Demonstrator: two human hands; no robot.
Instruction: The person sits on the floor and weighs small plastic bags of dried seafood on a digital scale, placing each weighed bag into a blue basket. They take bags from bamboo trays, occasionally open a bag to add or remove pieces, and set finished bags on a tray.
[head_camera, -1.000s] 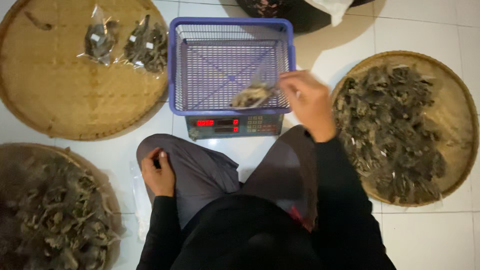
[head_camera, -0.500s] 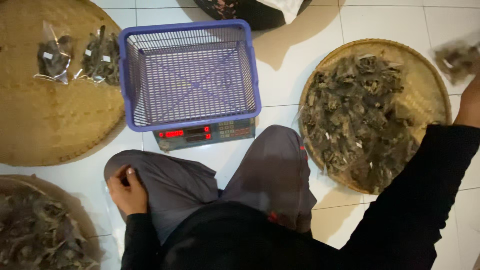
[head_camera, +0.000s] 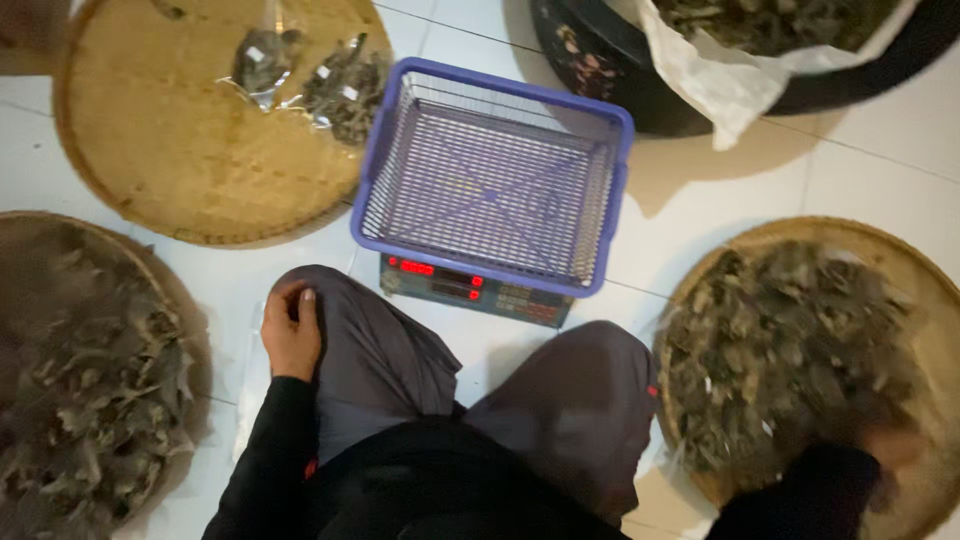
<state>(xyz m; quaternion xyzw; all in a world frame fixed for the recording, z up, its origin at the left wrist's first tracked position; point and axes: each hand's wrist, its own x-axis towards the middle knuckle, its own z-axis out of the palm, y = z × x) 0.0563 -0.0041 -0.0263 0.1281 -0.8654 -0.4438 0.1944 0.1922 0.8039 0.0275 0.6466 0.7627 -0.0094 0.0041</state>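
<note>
Right hand (head_camera: 885, 445) blurred in dried leaves (head_camera: 790, 340) on woven tray (head_camera: 940, 300); grip unclear. Left hand (head_camera: 290, 330) curled empty on knee. Take small pinch; purple basket (head_camera: 490, 180) on scale (head_camera: 470, 288) empty.

The right hand (head_camera: 890, 445), a second ago at the purple basket (head_camera: 492, 190) over a clump of dried leaves, now lies blurred on the right-side tray's dried leaves (head_camera: 790, 350), and the basket holds no clump.
</note>
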